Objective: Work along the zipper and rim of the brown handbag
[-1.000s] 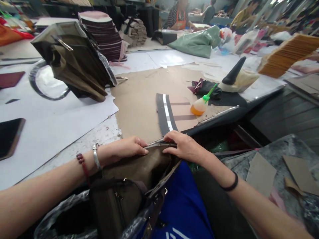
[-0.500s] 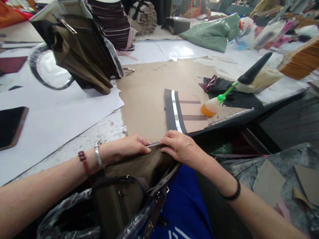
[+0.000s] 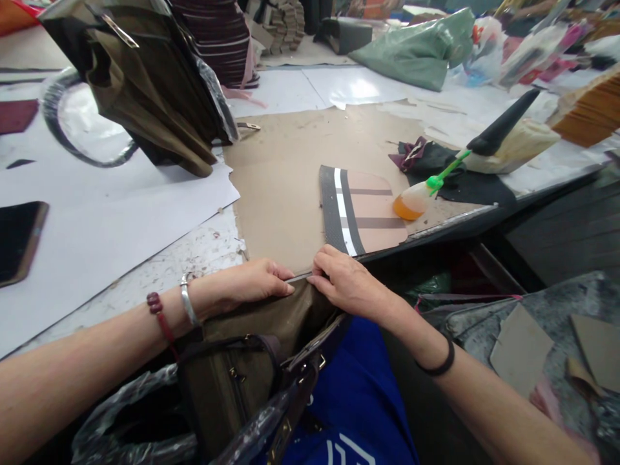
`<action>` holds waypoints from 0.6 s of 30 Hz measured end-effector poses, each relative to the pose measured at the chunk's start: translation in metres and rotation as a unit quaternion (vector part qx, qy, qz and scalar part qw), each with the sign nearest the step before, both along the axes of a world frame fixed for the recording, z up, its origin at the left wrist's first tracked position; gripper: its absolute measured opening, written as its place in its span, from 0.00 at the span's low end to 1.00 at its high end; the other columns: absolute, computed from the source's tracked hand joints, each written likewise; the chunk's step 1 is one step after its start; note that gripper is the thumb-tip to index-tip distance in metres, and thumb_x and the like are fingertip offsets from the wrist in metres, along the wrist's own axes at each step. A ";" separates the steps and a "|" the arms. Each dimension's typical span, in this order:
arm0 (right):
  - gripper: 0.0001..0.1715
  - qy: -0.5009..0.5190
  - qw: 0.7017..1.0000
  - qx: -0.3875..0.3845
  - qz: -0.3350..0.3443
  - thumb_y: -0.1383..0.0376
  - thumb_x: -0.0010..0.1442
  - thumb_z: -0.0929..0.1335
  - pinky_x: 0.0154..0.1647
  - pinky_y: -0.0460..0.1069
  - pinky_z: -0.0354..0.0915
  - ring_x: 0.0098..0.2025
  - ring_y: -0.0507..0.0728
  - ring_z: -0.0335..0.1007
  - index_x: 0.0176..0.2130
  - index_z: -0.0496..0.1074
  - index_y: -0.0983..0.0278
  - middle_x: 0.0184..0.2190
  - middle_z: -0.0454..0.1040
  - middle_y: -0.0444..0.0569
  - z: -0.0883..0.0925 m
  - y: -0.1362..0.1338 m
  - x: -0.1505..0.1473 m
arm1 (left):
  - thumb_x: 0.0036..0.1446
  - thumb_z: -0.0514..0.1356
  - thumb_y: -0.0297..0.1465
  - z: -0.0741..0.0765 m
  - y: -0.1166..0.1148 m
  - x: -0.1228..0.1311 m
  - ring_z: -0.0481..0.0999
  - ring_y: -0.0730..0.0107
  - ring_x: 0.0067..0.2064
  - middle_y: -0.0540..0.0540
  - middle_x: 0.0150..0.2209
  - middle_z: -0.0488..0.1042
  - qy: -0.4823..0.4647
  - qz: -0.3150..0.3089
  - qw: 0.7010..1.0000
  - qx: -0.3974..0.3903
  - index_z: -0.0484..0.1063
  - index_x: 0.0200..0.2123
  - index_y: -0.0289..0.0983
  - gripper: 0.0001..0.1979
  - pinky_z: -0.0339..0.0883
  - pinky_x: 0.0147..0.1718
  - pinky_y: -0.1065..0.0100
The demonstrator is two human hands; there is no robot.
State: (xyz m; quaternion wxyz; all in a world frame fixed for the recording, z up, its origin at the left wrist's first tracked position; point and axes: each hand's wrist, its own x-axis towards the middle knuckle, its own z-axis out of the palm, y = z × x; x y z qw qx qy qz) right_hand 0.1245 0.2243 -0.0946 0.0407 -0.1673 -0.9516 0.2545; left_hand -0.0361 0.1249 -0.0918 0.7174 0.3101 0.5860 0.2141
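An olive-brown handbag [image 3: 252,342] lies on my lap against the table's front edge, partly wrapped in clear plastic. My left hand [image 3: 252,284] is closed on the bag's top edge from the left. My right hand [image 3: 346,284] pinches the same edge from the right, fingertips almost meeting the left ones. A thin metal strip shows between the two hands. Just beyond the right hand, a striped black, white and pink piece [image 3: 358,210] lies on brown cardboard [image 3: 285,174].
A second olive bag [image 3: 140,77] stands at the back left on white paper. An orange glue bottle with a green nozzle [image 3: 419,194] lies to the right, near a black cone-shaped tool [image 3: 504,123]. A phone [image 3: 17,239] lies at the far left. Stacked material pieces sit behind.
My right hand has slid left along the bag's top edge toward my left hand. The view has tilted down a little.
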 end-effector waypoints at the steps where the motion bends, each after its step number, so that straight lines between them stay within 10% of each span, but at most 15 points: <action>1: 0.06 0.001 1.000 0.001 0.001 0.70 0.55 0.63 0.33 0.46 0.56 0.32 0.51 0.57 0.27 0.59 0.66 0.29 0.60 0.46 0.000 0.000 0.000 | 0.44 0.56 0.32 0.000 0.000 0.000 0.66 0.74 0.21 0.50 0.25 0.73 0.000 0.000 1.000 -0.002 0.72 0.34 0.36 0.13 0.54 0.19 0.75; 18: 0.05 0.058 0.996 -0.046 0.049 0.70 0.56 0.62 0.41 0.50 0.57 0.39 0.54 0.57 0.29 0.59 0.65 0.35 0.60 0.50 0.009 -0.005 0.019 | 0.48 0.54 0.34 0.008 0.000 0.007 0.67 0.71 0.25 0.50 0.26 0.72 0.051 -0.059 0.996 0.041 0.72 0.34 0.35 0.12 0.59 0.24 0.73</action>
